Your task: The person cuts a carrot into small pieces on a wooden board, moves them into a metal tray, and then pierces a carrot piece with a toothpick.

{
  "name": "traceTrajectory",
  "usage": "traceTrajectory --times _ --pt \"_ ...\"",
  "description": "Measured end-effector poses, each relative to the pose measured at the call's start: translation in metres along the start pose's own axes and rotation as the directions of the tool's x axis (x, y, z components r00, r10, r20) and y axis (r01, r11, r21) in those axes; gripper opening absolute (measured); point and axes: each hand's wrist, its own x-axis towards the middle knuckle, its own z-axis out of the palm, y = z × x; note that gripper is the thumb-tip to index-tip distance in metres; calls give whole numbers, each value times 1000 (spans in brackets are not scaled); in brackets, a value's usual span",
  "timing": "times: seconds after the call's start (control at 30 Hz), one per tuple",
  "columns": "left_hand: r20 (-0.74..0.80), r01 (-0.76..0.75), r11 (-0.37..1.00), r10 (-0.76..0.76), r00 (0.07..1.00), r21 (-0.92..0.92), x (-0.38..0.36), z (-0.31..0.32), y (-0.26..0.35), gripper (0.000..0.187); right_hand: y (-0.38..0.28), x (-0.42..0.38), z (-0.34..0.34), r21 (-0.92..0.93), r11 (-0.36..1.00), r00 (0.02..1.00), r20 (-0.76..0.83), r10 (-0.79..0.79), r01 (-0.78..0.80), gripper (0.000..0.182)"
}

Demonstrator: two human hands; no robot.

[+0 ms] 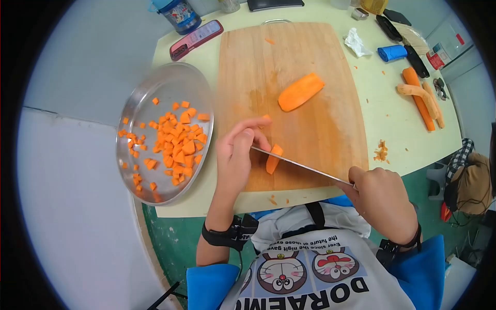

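Observation:
My right hand is wrapped round the handle of a kitchen knife, seen almost edge-on over the wooden cutting board. The blade crosses a carrot piece, which shows on both sides of it. Close to the knife's tip is my left hand, its fingers bent and apart, with nothing visible between them. A small carrot bit shows at its index fingertip. Farther up the board lies a larger peeled carrot chunk. Left of the board, a round metal tray holds many diced carrot cubes.
Whole carrots and carrot scraps lie on the table at right. Behind them are a blue roll, a crumpled tissue and black-handled items. A red-edged phone and blue bottle stand at the back left.

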Motion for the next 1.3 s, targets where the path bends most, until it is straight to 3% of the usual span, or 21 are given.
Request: traceTrajectory --times 0.2,0.37,0.7,1.3 --pt "-44 -33 999 34 998 6 -2 9 22 31 -3 -14 -11 35 998 996 -79 -42 45 24" --pt "-91 -167 980 177 980 107 -16 9 36 35 -9 -19 -8 108 994 989 -147 -12 28 24" --pt "-138 -114 990 124 983 77 -25 3 22 31 -8 -13 -1 69 993 989 -117 -90 99 24" --pt "-171 -54 996 66 983 72 -32 10 25 29 -1 -12 0 72 994 995 -68 -75 80 17"
